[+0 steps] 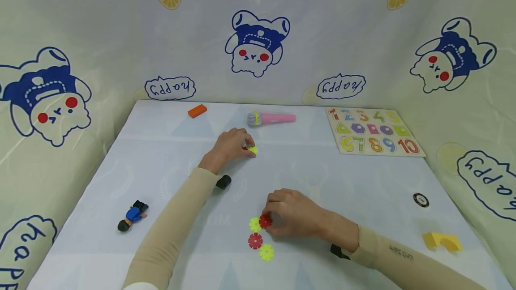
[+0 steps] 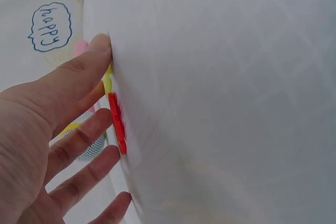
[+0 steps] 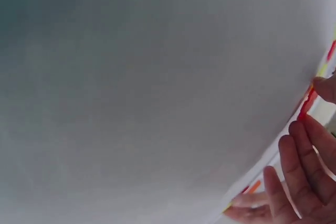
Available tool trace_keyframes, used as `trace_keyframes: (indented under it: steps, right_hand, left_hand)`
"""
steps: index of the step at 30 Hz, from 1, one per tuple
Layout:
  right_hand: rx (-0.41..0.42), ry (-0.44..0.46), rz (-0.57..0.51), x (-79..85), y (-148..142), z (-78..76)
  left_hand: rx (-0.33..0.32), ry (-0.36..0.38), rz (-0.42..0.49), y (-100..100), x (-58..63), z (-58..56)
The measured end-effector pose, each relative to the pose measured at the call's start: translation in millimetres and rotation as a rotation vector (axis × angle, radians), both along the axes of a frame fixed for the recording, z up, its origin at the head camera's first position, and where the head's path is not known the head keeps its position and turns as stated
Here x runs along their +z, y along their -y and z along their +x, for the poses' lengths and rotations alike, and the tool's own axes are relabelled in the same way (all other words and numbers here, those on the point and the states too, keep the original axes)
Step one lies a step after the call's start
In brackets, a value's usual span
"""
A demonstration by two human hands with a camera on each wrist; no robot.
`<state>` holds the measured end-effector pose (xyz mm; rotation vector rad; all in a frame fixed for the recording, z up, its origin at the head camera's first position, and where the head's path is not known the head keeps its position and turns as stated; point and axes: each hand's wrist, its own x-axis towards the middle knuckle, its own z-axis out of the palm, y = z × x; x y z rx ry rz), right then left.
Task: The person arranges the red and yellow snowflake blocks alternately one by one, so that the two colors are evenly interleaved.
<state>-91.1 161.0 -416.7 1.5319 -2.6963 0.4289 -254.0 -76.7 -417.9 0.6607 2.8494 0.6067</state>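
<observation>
We see the left hand (image 1: 229, 147) pinching a lime disc (image 1: 253, 150) on the tabletop (image 1: 342, 178), near the pink microphone (image 1: 278, 118); a small red disc (image 2: 117, 124) sits by its fingers, though we can't quite tell whether they grip it too. Nearer us, the right hand (image 1: 296, 213) pinches a darker red disc (image 1: 264, 221) just beside an upper yellow disc (image 1: 255, 224), with a pinkish-red disc (image 1: 255, 241) and a lower yellow disc (image 1: 266, 252) below.
</observation>
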Motion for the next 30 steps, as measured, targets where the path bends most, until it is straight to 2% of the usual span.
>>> trace_keyframes:
  steps: [7, 14, 23, 30]
  right_hand:
    - [-0.146, -0.007, 0.023, 0.8, -5.7, -35.8]
    - [-0.289, 0.093, -0.011, 13.0, -4.1, -75.1]
    - [-0.383, 0.101, -0.041, 20.9, -0.2, -123.7]
    - [-0.466, 0.140, -0.009, 20.3, 0.5, -147.6]
  left_hand:
    - [0.002, -0.019, 0.004, 0.6, 1.7, -0.1]
    - [0.002, -0.030, 0.002, 0.5, 2.2, -0.5]
    - [0.005, -0.030, -0.002, -1.5, 1.1, -1.3]
    - [0.009, -0.012, 0.006, -0.7, -1.1, -0.6]
